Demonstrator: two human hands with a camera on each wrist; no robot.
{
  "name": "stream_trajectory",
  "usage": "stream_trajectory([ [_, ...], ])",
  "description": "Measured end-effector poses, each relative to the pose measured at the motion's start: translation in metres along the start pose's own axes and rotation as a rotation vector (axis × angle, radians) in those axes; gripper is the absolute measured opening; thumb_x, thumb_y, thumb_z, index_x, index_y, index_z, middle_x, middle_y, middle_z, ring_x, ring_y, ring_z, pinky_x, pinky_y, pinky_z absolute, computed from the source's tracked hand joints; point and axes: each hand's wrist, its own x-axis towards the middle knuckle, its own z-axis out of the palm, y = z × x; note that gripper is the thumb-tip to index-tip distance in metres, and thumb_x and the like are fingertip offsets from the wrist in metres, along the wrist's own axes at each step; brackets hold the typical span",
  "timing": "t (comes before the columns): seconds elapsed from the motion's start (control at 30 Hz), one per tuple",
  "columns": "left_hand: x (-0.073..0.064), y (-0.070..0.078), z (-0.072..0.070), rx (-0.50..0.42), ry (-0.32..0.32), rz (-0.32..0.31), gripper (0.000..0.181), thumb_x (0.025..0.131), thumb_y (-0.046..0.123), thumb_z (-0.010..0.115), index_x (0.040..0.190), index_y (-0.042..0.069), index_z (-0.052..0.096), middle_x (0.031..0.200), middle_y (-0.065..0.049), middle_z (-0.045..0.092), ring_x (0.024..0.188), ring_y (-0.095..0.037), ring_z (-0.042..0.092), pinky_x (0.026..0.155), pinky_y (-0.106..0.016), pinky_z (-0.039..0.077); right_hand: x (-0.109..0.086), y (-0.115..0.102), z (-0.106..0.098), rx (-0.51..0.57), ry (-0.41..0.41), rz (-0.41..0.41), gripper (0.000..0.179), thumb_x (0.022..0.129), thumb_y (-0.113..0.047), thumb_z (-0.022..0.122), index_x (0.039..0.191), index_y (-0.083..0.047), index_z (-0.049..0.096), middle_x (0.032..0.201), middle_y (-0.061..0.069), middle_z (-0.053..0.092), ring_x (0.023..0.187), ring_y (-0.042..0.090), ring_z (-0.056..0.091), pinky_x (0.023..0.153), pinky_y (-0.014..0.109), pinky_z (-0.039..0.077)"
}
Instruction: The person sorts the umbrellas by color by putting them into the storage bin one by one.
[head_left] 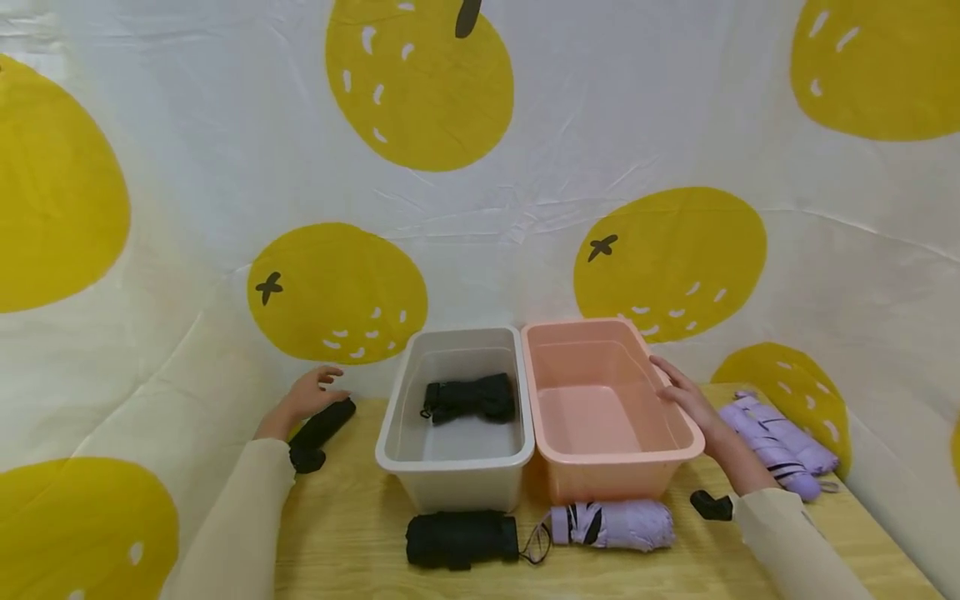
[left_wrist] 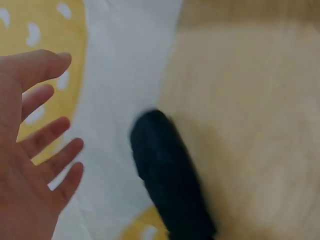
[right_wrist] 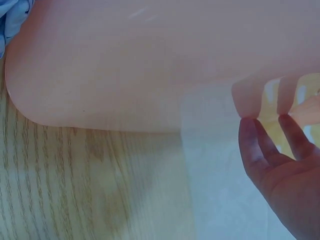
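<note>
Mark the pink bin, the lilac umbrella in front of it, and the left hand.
Pink bin (head_left: 611,481), head view, front wall.
Lilac umbrella (head_left: 624,525), head view, folded canopy.
Left hand (head_left: 309,395), head view, middle of the hand.

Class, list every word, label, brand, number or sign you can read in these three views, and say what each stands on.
There are none: no readable text shows in any view.
Backdrop: the dark crosses on its yellow fruit are part of the drawing, not writing.
Lilac umbrella in front of the pink bin: dark marks, too small to tell whether they are lettering.
</note>
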Motion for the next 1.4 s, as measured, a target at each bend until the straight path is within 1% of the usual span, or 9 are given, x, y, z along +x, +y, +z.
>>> stream_trajectory([
  [0.2,-0.020,-0.033,0.012,0.007,0.067,-0.045,0.060,0.092,0.032,0.067,0.137,-0.003,0.046,0.139,-0.034,0.040,0.120,-0.052,0.042,0.094,-0.059,0.039,0.002,0.000,-0.002,0.002,0.003,-0.005,0.065,0.103,-0.009,0.040,0.157,-0.017,0.005,0.152,0.033,0.007,0.108,0.012,0.059,0.084,0.035,0.052],
  [0.4,-0.039,-0.081,0.033,0.045,0.184,-0.041,0.064,0.089,0.030,0.071,0.136,-0.006,0.046,0.136,-0.035,0.041,0.121,-0.053,0.040,0.094,-0.062,0.037,0.001,0.006,0.000,0.020,-0.001,-0.011,0.065,0.103,-0.010,0.041,0.158,-0.019,0.007,0.151,0.031,0.011,0.106,0.010,0.059,0.084,0.034,0.052],
  [0.47,-0.044,-0.092,0.041,0.052,0.214,-0.039,0.069,0.087,0.032,0.073,0.136,-0.006,0.045,0.136,-0.035,0.041,0.121,-0.052,0.041,0.094,-0.062,0.036,-0.003,0.008,-0.001,0.013,0.010,-0.013,0.064,0.103,-0.010,0.041,0.158,-0.018,0.008,0.150,0.028,0.015,0.105,0.009,0.060,0.083,0.033,0.052],
  [0.6,-0.056,-0.101,0.050,0.017,0.243,-0.063,0.077,0.084,0.034,0.076,0.138,-0.008,0.041,0.135,-0.036,0.042,0.121,-0.052,0.041,0.096,-0.062,0.035,-0.004,0.012,-0.001,0.030,-0.002,-0.022,0.065,0.103,-0.008,0.041,0.157,-0.015,0.007,0.146,0.017,0.027,0.106,0.010,0.060,0.084,0.035,0.052],
  [0.73,-0.061,-0.101,0.058,-0.008,0.284,-0.133,0.079,0.086,0.039,0.073,0.142,-0.004,0.038,0.133,-0.035,0.044,0.119,-0.048,0.044,0.095,-0.061,0.035,-0.001,0.013,-0.001,0.058,-0.017,-0.032,0.065,0.103,-0.007,0.041,0.157,-0.015,0.007,0.141,0.005,0.034,0.107,0.010,0.060,0.085,0.036,0.052],
  [0.9,-0.061,-0.102,0.076,-0.021,0.344,-0.201,0.082,0.085,0.042,0.074,0.141,-0.006,0.040,0.129,-0.034,0.047,0.113,-0.048,0.048,0.093,-0.059,0.038,0.001,0.011,0.000,0.056,-0.003,-0.043,0.065,0.102,-0.006,0.040,0.157,-0.014,0.006,0.148,0.022,0.022,0.106,0.009,0.059,0.085,0.035,0.052],
  [1.03,-0.061,-0.102,0.078,-0.047,0.309,-0.210,0.077,0.086,0.032,0.074,0.138,-0.010,0.038,0.130,-0.038,0.043,0.113,-0.052,0.046,0.093,-0.060,0.039,-0.001,0.012,0.001,0.060,-0.003,-0.041,0.064,0.102,-0.005,0.039,0.157,-0.013,0.006,0.149,0.029,0.016,0.108,0.011,0.058,0.086,0.036,0.051],
  [1.27,-0.064,-0.091,0.052,0.002,0.081,-0.200,0.064,0.082,0.017,0.074,0.132,-0.009,0.043,0.115,-0.036,0.052,0.099,-0.046,0.054,0.084,-0.059,0.041,-0.001,0.010,0.000,0.054,0.008,-0.039,0.064,0.102,-0.005,0.038,0.157,-0.011,0.005,0.151,0.032,0.012,0.109,0.009,0.057,0.087,0.034,0.051],
  [1.4,-0.066,-0.086,0.050,0.058,0.067,-0.178,0.069,0.079,0.025,0.076,0.133,-0.005,0.044,0.120,-0.034,0.052,0.102,-0.046,0.053,0.084,-0.061,0.035,0.000,0.008,-0.001,0.060,0.005,-0.030,0.065,0.102,-0.005,0.039,0.157,-0.011,0.004,0.152,0.034,0.007,0.109,0.010,0.057,0.087,0.034,0.050],
])
